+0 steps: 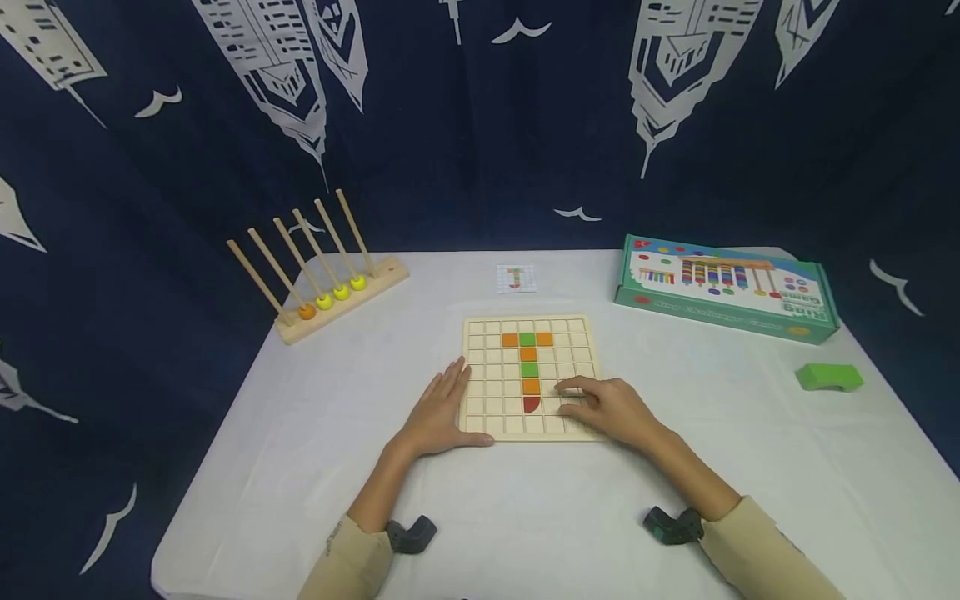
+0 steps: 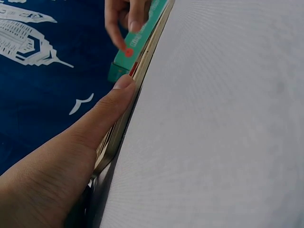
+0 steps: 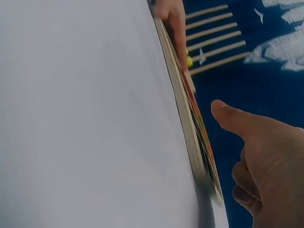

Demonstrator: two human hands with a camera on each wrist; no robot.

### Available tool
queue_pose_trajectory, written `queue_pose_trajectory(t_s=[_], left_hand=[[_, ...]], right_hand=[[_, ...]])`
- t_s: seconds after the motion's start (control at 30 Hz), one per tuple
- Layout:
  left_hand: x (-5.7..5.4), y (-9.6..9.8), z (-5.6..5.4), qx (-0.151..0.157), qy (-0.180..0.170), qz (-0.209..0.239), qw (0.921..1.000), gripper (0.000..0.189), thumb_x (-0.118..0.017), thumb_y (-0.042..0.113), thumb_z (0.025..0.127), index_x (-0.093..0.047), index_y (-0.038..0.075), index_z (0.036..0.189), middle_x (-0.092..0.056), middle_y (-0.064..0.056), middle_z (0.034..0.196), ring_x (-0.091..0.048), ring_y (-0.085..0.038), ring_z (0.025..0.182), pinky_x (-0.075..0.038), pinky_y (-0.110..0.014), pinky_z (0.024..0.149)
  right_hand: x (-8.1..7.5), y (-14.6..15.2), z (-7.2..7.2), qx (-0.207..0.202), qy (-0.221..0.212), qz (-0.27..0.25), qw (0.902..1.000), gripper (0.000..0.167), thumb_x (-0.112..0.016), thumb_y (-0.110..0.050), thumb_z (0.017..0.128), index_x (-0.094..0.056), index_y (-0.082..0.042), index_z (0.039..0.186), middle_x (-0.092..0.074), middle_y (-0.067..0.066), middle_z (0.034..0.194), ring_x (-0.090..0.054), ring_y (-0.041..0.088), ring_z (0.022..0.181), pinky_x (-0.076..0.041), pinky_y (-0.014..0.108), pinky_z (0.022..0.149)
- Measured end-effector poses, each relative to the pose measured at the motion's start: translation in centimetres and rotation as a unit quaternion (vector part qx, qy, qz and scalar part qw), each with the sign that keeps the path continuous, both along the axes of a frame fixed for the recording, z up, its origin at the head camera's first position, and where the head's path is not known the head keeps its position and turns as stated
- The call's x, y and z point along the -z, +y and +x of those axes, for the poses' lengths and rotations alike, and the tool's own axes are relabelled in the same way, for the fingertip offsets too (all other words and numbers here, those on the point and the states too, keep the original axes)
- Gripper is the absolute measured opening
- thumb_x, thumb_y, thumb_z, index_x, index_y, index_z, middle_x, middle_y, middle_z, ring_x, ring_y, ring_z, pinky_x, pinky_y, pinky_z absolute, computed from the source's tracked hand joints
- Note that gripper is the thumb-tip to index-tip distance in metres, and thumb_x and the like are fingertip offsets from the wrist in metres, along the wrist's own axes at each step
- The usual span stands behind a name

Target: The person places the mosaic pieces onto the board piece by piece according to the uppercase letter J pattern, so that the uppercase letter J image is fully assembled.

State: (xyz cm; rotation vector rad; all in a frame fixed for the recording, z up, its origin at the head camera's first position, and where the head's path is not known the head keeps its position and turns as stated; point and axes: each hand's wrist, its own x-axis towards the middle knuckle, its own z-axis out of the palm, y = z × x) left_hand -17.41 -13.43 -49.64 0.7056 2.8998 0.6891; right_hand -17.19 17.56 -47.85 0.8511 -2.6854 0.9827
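Observation:
A square wooden grid board (image 1: 491,400) lies on the table. Colored tiles stand in it: a top row of orange, green and orange, then a column down to a quarter-round red tile (image 1: 532,404). My left hand (image 1: 438,417) rests at the board's left side, fingers spread, its thumb on the near edge; the left wrist view shows this thumb (image 2: 107,111) against the rim. Over the board's right part, my right hand (image 1: 611,408) holds thumb and index finger apart with nothing between them. In the right wrist view its thumb (image 3: 237,118) sticks out above the board.
Behind the board lies a small pattern card (image 1: 516,283). At the back left stands a wooden peg stand (image 1: 386,273) with upright pegs and several beads. A green game box (image 1: 720,315) lies at the back right, with a green arched block (image 1: 828,377) nearer.

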Motion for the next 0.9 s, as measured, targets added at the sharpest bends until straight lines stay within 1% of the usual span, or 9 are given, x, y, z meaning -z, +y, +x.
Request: queue_pose_trajectory(t_s=[0.13,0.23,0.33,0.4,0.57,0.67,0.77,0.9], left_hand=[[0.1,-0.1,-0.1,-0.001,0.003,-0.001,1.0,0.126,-0.058,0.081,0.06,-0.013,0.002,0.147,-0.002,-0.008,0.155,-0.001,-0.017,0.14,-0.003,-0.033,0.112],[0.0,-0.1,-0.1,-0.002,-0.001,-0.001,1.0,0.126,-0.059,0.08,0.06,-0.012,0.003,0.147,-0.002,-0.007,0.155,0.0,-0.016,0.14,-0.001,-0.032,0.112],[0.1,-0.1,-0.1,-0.003,-0.001,-0.001,1.0,0.126,-0.059,0.08,0.06,-0.012,0.003,0.148,-0.001,-0.007,0.155,0.001,-0.015,0.14,-0.001,-0.031,0.112],[0.1,-0.1,-0.1,-0.003,-0.002,-0.001,1.0,0.126,-0.059,0.08,0.06,-0.012,0.003,0.148,-0.001,-0.006,0.155,0.0,-0.015,0.14,-0.001,-0.031,0.112],[0.0,-0.1,0.0,-0.005,-0.005,-0.002,1.0,0.126,-0.059,0.08,0.059,-0.012,0.003,0.147,-0.001,-0.007,0.155,0.0,-0.016,0.14,-0.001,-0.031,0.112],[-0.1,-0.1,-0.1,-0.005,-0.004,-0.002,1.0,0.127,-0.06,0.08,0.059,-0.012,0.003,0.147,-0.002,-0.007,0.155,0.0,-0.016,0.14,-0.001,-0.031,0.112],[-0.1,-0.1,-0.1,-0.005,-0.007,-0.006,0.9999,0.127,-0.059,0.081,0.059,-0.011,0.004,0.148,-0.001,-0.006,0.155,0.001,-0.014,0.14,0.0,-0.03,0.112],[-0.1,-0.1,0.0,-0.005,-0.011,-0.006,0.9999,0.127,-0.058,0.082,0.058,-0.011,0.005,0.148,0.0,-0.006,0.155,0.001,-0.014,0.14,0.0,-0.029,0.112]], right_hand=[[-0.3,3.2,0.8,0.03,-0.018,-0.006,0.9994,0.031,-0.073,-0.035,0.078,-0.068,-0.02,0.105,-0.031,-0.015,0.049,-0.024,-0.002,0.042,-0.025,0.018,0.04],[-0.4,5.6,1.4,0.047,-0.022,-0.003,0.9987,0.031,-0.075,-0.033,0.077,-0.068,-0.021,0.105,-0.031,-0.015,0.049,-0.023,-0.003,0.041,-0.025,0.018,0.038],[-0.3,7.5,2.1,0.054,-0.025,0.004,0.9982,0.031,-0.076,-0.032,0.076,-0.068,-0.021,0.104,-0.029,-0.015,0.05,-0.022,-0.002,0.043,-0.025,0.018,0.039],[-0.3,8.6,2.5,0.054,-0.04,0.006,0.9977,0.03,-0.076,-0.032,0.076,-0.068,-0.022,0.103,-0.028,-0.015,0.051,-0.021,-0.002,0.046,-0.025,0.018,0.04],[-0.2,9.8,3.2,0.043,-0.09,0.018,0.9948,0.033,-0.077,-0.039,0.073,-0.069,-0.027,0.102,-0.026,-0.016,0.051,-0.021,-0.002,0.048,-0.025,0.019,0.042],[0.0,10.1,3.4,0.036,-0.105,0.032,0.9933,0.036,-0.078,-0.043,0.069,-0.069,-0.027,0.101,-0.024,-0.017,0.051,-0.02,-0.002,0.048,-0.022,0.02,0.041],[0.2,10.4,3.5,0.032,-0.107,0.042,0.9929,0.037,-0.079,-0.043,0.069,-0.07,-0.026,0.1,-0.023,-0.018,0.051,-0.019,-0.002,0.048,-0.021,0.02,0.041],[0.3,10.7,3.5,0.032,-0.098,0.047,0.9935,0.032,-0.079,-0.037,0.071,-0.07,-0.025,0.099,-0.023,-0.019,0.051,-0.02,-0.002,0.048,-0.021,0.019,0.042]])
